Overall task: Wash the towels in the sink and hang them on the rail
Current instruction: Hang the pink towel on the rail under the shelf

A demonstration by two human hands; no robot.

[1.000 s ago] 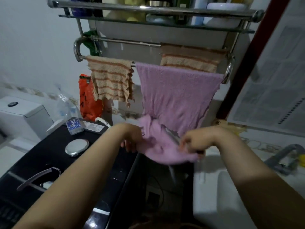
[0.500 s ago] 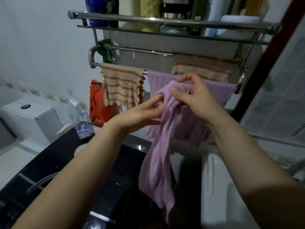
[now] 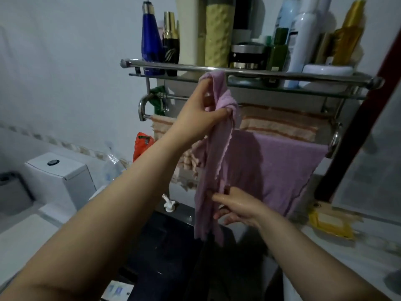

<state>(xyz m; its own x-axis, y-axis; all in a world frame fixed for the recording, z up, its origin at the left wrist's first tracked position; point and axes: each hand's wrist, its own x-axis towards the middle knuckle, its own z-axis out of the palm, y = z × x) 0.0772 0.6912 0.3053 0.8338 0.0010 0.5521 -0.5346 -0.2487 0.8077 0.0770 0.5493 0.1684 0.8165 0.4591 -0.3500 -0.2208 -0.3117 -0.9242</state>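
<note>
The person's left hand [image 3: 202, 114] is raised just below the front bar of the chrome wall shelf [image 3: 249, 71], its fingers curled round the bunched top end of a narrow, wrung-looking lilac terry towel [image 3: 213, 161]. The towel hangs straight down from that grip as a twisted strip, in front of the rail and apart from it. Lower down, the right hand [image 3: 236, 208] pinches the strip's edge between thumb and fingertips, its skin looking wet. Behind the strip, a wider purple terry towel [image 3: 280, 168] is draped over the front chrome towel rail [image 3: 334, 140]. A beige towel with orange stripes [image 3: 280, 123] hangs on the bar behind it, and a second striped beige towel [image 3: 165, 127] hangs at the rail's left end, partly hidden by the left forearm. Bottles and jars stand on the shelf, among them a dark blue bottle [image 3: 150, 42] and a white bottle [image 3: 301, 42]. A white toilet cistern [image 3: 63, 177] stands at the lower left
</note>
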